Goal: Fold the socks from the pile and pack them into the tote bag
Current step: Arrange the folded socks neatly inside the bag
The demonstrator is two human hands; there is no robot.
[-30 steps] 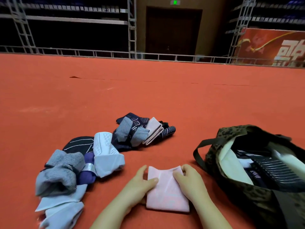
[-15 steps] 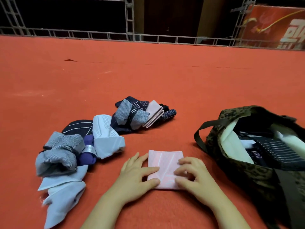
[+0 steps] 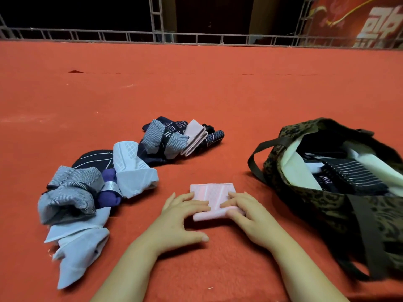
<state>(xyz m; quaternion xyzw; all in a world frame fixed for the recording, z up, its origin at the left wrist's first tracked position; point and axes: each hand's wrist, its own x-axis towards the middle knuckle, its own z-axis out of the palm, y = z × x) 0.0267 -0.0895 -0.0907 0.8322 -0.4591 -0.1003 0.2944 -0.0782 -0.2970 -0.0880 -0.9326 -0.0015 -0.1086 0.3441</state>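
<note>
Currently both hands press flat on the folded pink sock [image 3: 212,198] on the red carpet [image 3: 196,88]: left hand [image 3: 181,221] on its left edge, right hand [image 3: 248,214] on its right edge, fingers mostly straight, nothing gripped. Sock's long axis runs left-right. Tote bag [image 3: 322,205] sits open to the right, so right hand is nearer. Sock pile [image 3: 113,171] lies left. Red banner [image 3: 357,22] has white characters, cropped, unreadable.

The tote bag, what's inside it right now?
The tote bag holds a dark sock with thin pale stripes, a cream piece by the near wall, and white fabric behind. Anything deeper is covered.
</note>
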